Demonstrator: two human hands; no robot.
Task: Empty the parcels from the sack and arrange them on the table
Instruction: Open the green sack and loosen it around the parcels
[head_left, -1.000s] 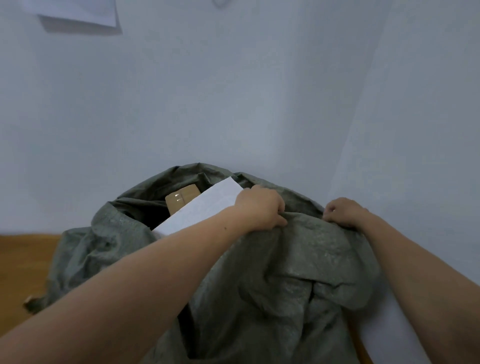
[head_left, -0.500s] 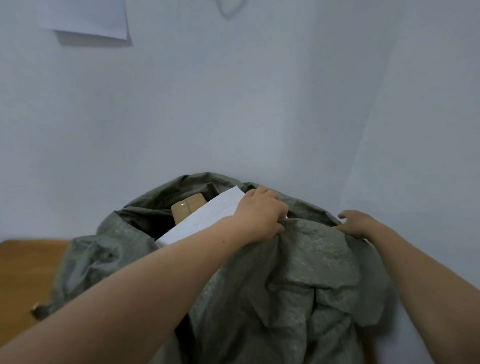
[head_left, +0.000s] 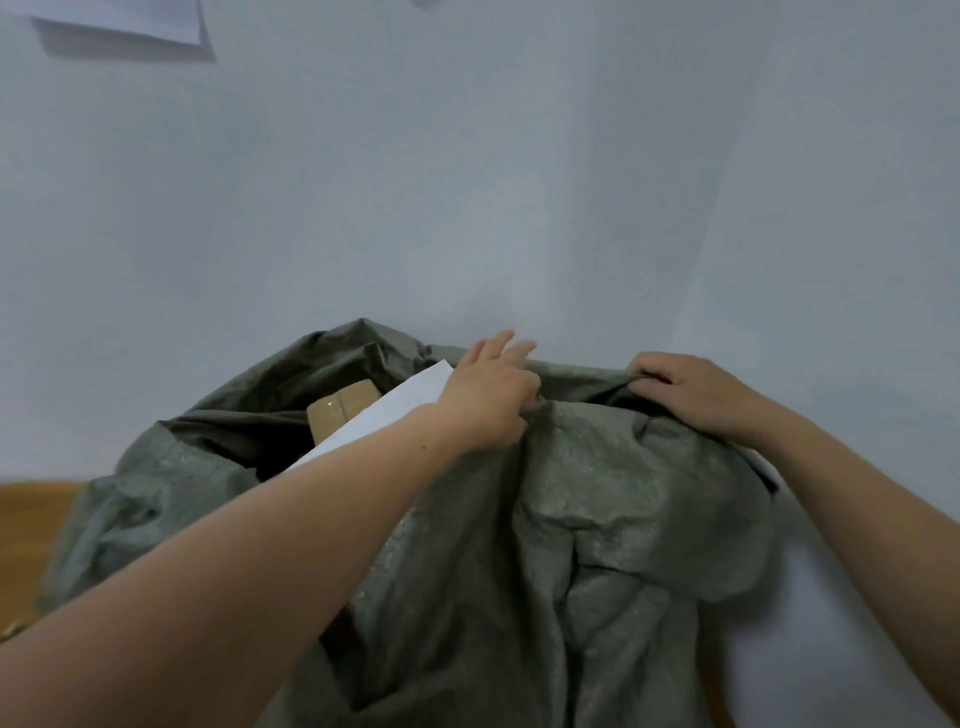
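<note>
While the right hand (head_left: 696, 395) is clutching the sack (head_left: 597, 493), the left hand (head_left: 483, 402) is touching it. Its fingers (head_left: 500, 349) are lying straight.

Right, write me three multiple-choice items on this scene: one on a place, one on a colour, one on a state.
1. Where is the brown cardboard box?
A. on a shelf
B. in the mouth of the woven sack, behind the white flat parcel
C. on a chair
2. What colour is the woven sack?
A. grey-green
B. blue
C. red
3. How is the sack's mouth?
A. tied shut
B. open
C. folded flat
Answers: 1 B, its taped top shows inside the rim; 2 A, the cloth is grey-green all over; 3 B, both parcels show through it.
</note>
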